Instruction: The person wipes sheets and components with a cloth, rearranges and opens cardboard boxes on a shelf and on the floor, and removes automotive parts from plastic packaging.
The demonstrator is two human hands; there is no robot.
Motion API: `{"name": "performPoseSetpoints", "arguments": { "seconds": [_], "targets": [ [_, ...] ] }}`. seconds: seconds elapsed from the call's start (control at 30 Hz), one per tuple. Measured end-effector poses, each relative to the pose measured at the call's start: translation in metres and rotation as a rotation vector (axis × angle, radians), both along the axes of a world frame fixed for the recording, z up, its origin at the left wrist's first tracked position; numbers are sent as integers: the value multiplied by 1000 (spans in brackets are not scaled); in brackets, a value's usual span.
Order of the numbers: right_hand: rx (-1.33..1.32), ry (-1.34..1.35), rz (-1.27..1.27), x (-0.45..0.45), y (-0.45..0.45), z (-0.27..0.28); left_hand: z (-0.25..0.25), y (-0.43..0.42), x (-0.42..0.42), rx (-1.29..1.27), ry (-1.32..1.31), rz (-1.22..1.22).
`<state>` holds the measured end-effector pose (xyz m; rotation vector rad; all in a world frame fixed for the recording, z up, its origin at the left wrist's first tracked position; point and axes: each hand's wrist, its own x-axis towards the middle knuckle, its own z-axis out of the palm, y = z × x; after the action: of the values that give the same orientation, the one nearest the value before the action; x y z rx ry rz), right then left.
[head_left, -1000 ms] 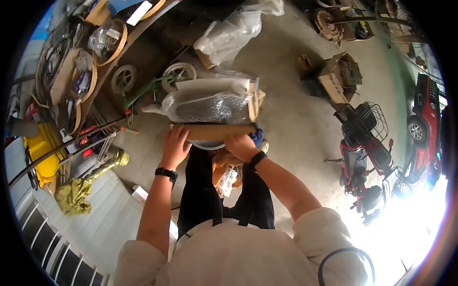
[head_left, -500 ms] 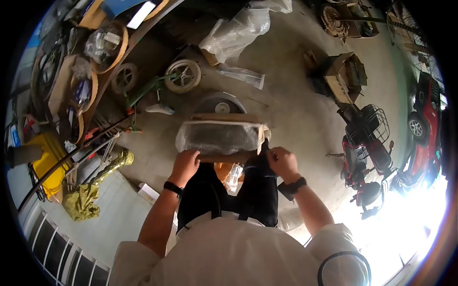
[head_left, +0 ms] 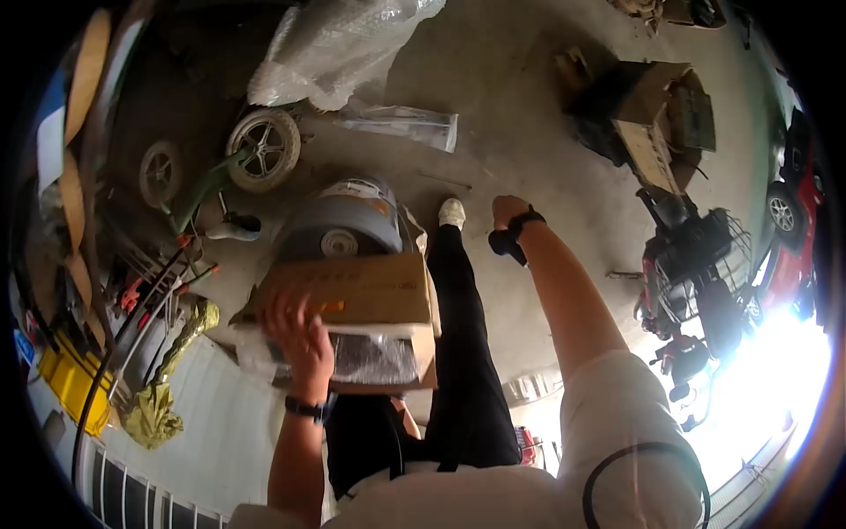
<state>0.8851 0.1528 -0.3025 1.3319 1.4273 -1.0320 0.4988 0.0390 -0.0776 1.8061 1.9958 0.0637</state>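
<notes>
Has swung right hand clear of cardboard box before left thigh, with grip there impossible to tell, and lays left hand, fingers spread, on it, risking tipping from one-sided support.

Floor: bare concrete, grey-brown, dim near 11 o'clock and glaring with light toward 4 o'clock.
Bubble wrap: a crumpled heap at 11 o'clock.
Clear sleeve: a flat plastic piece at 12 o'clock, near the wrap.
Thin stick: one lying just below the sleeve.
Small bike: green-framed, pale-rimmed, at 10 o'clock.
Open carton: flaps up, at 2 o'clock.
Motorbike: dark, with a wire basket, at 3 o'clock.
Red vehicle: also at 3 o'clock, farther out.
White shoe: at 1 o'clock, close to centre.
</notes>
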Motion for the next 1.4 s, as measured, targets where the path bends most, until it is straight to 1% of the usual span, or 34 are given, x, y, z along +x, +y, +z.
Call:
{"name": "performPoseSetpoints", "arguments": {
  "seconds": [0.07,0.1,0.17,0.27,0.33,0.37,0.43,0.47,0.57,0.6,0.67,0.7,0.73,0.77,0.83,0.87,0.93,0.97,1.03,1.07,1.13,1.23,1.27,1.3,1.33,1.4],
  "targets": [
    [-66,-42,-23,-7,18,-47,6,-2,-1,-102,20,20],
    [-84,20,-10,-12,29,-72,8,-5,-3,-161,25,31],
    [-121,140,14,-12,49,-120,16,-7,-1,-181,14,18],
    [-189,52,-241,-20,76,-178,19,-9,2,-202,17,35],
    [-78,-2,-302,-17,76,-254,18,-5,0,-217,8,36],
    [-21,-29,-328,-19,74,-284,16,-3,0,-223,2,42],
    [259,-45,-559,-45,81,-249,15,-4,-4,-220,13,44],
    [291,-71,-646,-48,80,-266,18,-9,-5,-236,28,57],
    [390,-88,-775,-55,72,-314,13,-18,-8,-195,98,38],
    [390,-73,-784,-58,70,-316,10,-21,-10,-191,103,22],
    [382,-74,-710,-52,62,-352,12,-26,-15,-191,110,-13],
    [380,-72,-671,-54,62,-354,15,-26,-16,-188,114,-29],
    [340,-54,-430,-51,65,-352,15,-27,-16,-174,83,-22],
    [402,17,-641,-51,64,-347,13,-22,-15,-160,51,-15],
    [506,154,-1059,-43,47,-324,13,-12,-8,-142,-90,41],
    [496,250,-1162,-48,43,-292,19,-12,-6,-202,-51,36],
    [503,463,-1366,-67,53,-211,22,-12,-6,-289,21,14],
    [550,574,-1297,-61,51,-201,22,-9,-6,-296,-1,10],
    [627,645,-1134,-63,53,-158,22,-4,-7,-319,-38,-1],
    [642,641,-1100,-65,55,-130,20,-2,-8,-293,-52,-8],
    [654,620,-1034,-77,64,-49,17,-2,-10,-257,-81,-17],
    [718,462,-734,-85,72,70,23,1,-8,-206,-71,-56],
    [743,521,-771,-83,66,98,22,0,-9,-160,-110,-45],
    [742,488,-711,-82,63,138,22,-4,-12,-118,-149,-34],
    [737,451,-652,-81,60,182,32,-5,-12,-80,-190,-22],
    [699,434,-619,-80,47,267,72,1,-7,-91,-426,134]
  ]
}}
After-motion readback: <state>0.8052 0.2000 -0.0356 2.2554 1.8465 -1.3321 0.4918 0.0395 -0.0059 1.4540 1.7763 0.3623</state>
